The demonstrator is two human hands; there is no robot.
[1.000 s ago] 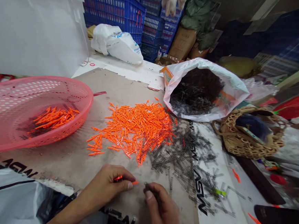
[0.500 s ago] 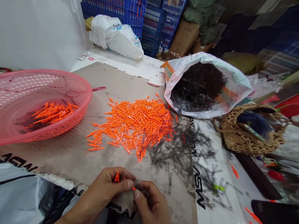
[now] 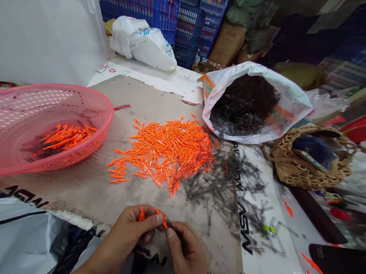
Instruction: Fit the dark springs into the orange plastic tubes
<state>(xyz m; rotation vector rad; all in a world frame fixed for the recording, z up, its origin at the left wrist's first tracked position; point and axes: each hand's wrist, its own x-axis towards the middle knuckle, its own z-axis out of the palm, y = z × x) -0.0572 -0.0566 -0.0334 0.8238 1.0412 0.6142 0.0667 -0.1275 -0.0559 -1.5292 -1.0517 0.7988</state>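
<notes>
Orange pieces (image 3: 168, 157) lie in a broad loose heap on a cardboard sheet (image 3: 79, 191), right in front of the person. The hands are low at the sheet's near edge, close together and almost touching. The left hand (image 3: 129, 236) has its fingers curled in a tight pinch around one orange piece (image 3: 161, 219), with orange showing on either side of the thumb. The right hand (image 3: 187, 255) is drawn into a narrow pinch at that piece's tip, on a dark sliver (image 3: 168, 224) too small to make out clearly. As for what is done and left, a smaller batch of orange sits in a pink basket (image 3: 105, 113), far less than the heap on the sheet. Dark coil springs (image 3: 228, 196) spread loose beside the heap, and many more fill a white sack (image 3: 289, 103) just beyond them.
</notes>
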